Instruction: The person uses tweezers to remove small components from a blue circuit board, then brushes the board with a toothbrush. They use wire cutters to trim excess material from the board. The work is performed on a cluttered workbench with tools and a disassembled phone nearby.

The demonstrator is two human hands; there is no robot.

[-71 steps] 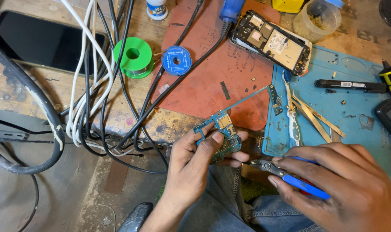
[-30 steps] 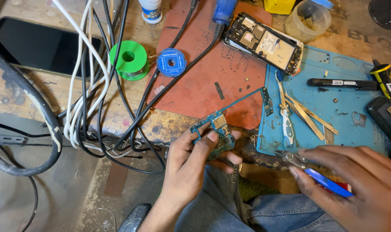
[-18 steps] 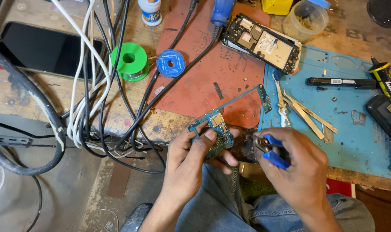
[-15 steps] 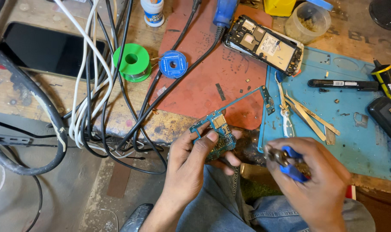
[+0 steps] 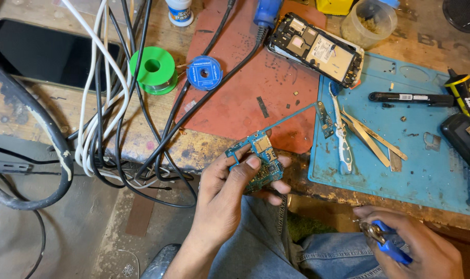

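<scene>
Holding a small blue circuit board point(image 5: 258, 160) w/ tiny metal parts, the left hand point(image 5: 230, 191) pinches it over the bench edge, by the red mat point(image 5: 245, 98). Right hand point(image 5: 416, 248) grips blue-handled pliers point(image 5: 387, 242) near the lap.

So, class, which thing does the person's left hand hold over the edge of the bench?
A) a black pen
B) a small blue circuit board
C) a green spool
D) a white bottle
B: the left hand pinches the small blue circuit board between thumb and fingers; the green spool lies on the bench.
</scene>
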